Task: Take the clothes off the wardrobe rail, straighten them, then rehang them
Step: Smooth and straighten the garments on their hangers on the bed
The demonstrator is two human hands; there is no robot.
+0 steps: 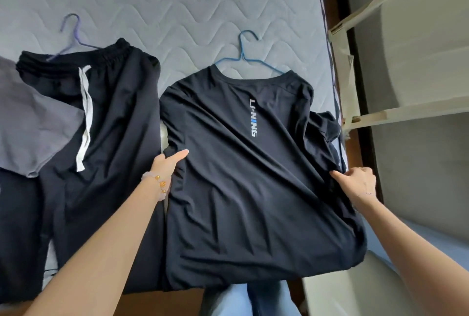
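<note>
A black T-shirt (243,189) with a vertical logo lies flat on the bed, still on a blue wire hanger (243,59) whose hook sticks out of the neck. My left hand (168,162) pinches the shirt's left side edge, thumb on top of the cloth. At the shirt's right side edge, my right hand (357,181) grips the fabric with curled fingers. To the left lie black trousers (109,138) with a white drawstring, on a purple hanger (69,34).
A grey garment (30,123) lies at the far left, partly over the trousers. The quilted pale-blue mattress (177,11) stretches behind. An open cream wardrobe door and shelves (406,62) stand to the right. My blue-jeaned legs (248,300) touch the bed edge.
</note>
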